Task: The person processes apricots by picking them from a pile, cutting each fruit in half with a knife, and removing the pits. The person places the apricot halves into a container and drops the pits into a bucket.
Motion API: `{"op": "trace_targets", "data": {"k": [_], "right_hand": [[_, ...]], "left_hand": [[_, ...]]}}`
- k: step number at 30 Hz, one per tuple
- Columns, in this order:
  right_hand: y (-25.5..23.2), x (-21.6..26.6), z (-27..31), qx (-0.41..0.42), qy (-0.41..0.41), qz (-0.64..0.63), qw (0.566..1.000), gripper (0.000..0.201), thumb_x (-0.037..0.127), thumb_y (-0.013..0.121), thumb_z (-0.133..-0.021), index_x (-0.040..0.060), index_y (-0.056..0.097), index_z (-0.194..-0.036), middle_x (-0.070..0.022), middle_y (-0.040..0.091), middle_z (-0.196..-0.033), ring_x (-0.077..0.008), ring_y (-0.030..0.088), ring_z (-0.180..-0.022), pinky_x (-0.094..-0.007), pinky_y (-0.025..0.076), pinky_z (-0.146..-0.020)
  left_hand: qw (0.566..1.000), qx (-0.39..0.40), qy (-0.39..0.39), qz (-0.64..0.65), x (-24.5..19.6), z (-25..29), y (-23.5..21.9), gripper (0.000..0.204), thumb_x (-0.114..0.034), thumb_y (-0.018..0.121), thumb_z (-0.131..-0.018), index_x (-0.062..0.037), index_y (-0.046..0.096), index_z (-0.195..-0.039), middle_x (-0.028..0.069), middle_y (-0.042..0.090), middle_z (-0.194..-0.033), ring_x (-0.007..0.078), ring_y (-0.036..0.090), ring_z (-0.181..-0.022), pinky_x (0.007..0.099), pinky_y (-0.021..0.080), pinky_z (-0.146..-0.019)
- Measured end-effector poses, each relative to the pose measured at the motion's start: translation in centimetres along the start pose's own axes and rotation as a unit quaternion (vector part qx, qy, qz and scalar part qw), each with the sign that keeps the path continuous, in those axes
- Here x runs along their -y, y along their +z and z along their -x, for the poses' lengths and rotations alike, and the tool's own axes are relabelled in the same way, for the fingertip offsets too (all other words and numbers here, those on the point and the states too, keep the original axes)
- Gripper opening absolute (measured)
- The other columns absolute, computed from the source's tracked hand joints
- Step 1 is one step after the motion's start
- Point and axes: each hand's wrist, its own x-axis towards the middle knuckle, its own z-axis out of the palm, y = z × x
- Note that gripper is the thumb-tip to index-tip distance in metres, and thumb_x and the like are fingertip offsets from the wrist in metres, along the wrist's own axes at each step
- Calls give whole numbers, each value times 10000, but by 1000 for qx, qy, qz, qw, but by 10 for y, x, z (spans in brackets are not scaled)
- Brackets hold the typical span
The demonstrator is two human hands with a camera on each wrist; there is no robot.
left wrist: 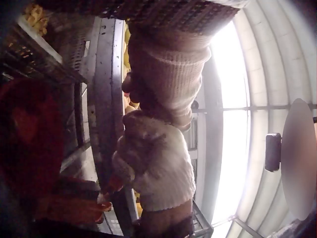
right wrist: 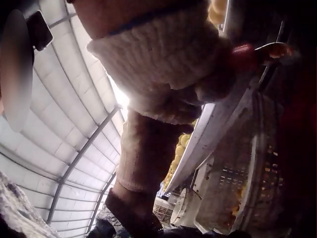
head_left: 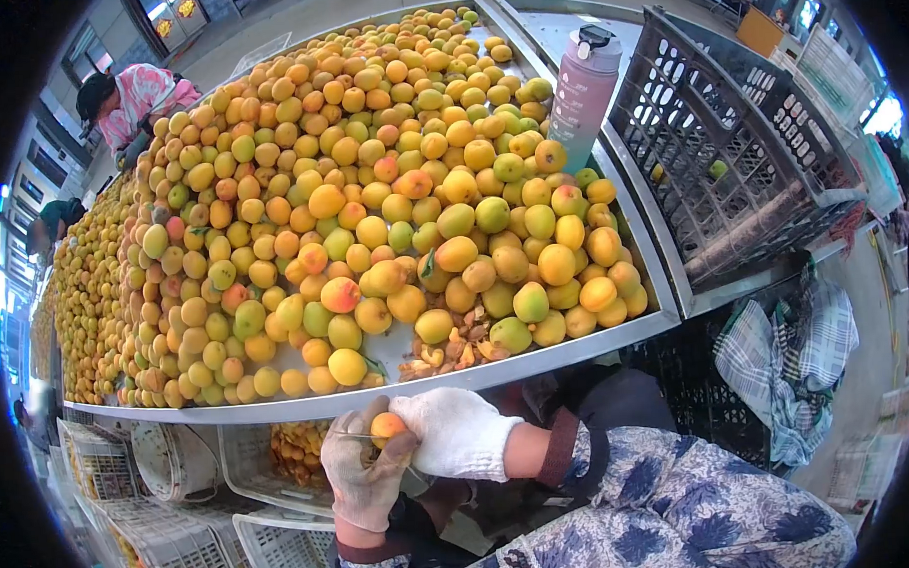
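Observation:
My left hand (head_left: pixel 366 462), in a stained knit glove, holds an orange-yellow apricot (head_left: pixel 387 428) between thumb and fingers, just below the table's front rim. Right against it is my right hand (head_left: pixel 455 432), in a white knit glove, its fingers hidden in the head view. In the right wrist view the right glove (right wrist: pixel 153 64) grips a red-handled tool (right wrist: pixel 243 56) with a curved metal end. The left wrist view shows both gloves touching, the left glove (left wrist: pixel 173 74) above the right one (left wrist: pixel 156 161).
Apricots (head_left: pixel 373 232) heap the metal-rimmed table (head_left: pixel 577 352); a small pile of torn pieces (head_left: pixel 457 346) lies near its front edge. A bottle (head_left: pixel 580 97) and black crate (head_left: pixel 730 154) stand right. Below are a crate of apricot pieces (head_left: pixel 300 452) and white crates (head_left: pixel 173 539). Another person (head_left: pixel 133 100) works far left.

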Motion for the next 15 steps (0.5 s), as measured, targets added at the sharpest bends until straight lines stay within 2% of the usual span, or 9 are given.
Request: {"op": "trace_targets", "data": {"k": [2,4,5,9,15], "right_hand": [[0,-2,-2,6,-10,-23,1000,235,198,619,-778,32,602,-943,-220,646,-853,-409,641,-837,-455,518,-729],[-2,-5,-5,28,-38,-40,998,251,172,624,-750,29,616,-957,-231,644,-853,-422,634,-843,-461,517,-733],[-10,-1,-5,55,-21,-34,998,246,150,616,-736,29,638,-950,-235,648,-864,-433,629,-847,-463,516,-733],[-11,-5,-7,74,-5,-61,995,222,136,610,-732,37,664,-924,-237,655,-873,-432,633,-852,-457,513,-728],[-13,-7,-8,99,-12,-64,993,248,131,619,-738,43,669,-964,-240,656,-883,-419,641,-873,-444,516,-735]], "left_hand": [[1000,2,3,9,3,0,-1,520,-425,781,-765,16,679,-1023,165,656,-858,351,637,-821,398,502,-774],[999,-17,46,-5,5,0,3,522,-416,769,-786,29,666,-1039,170,643,-853,358,631,-803,409,501,-766],[999,-18,48,7,2,0,5,520,-419,734,-824,34,652,-1065,182,632,-871,366,624,-815,418,498,-771],[998,-11,33,47,7,5,10,471,-387,667,-890,27,627,-1110,193,628,-951,364,614,-898,419,485,-824],[998,-16,34,51,4,7,13,420,-326,643,-912,19,608,-1149,182,620,-991,352,605,-930,405,477,-845]]}}
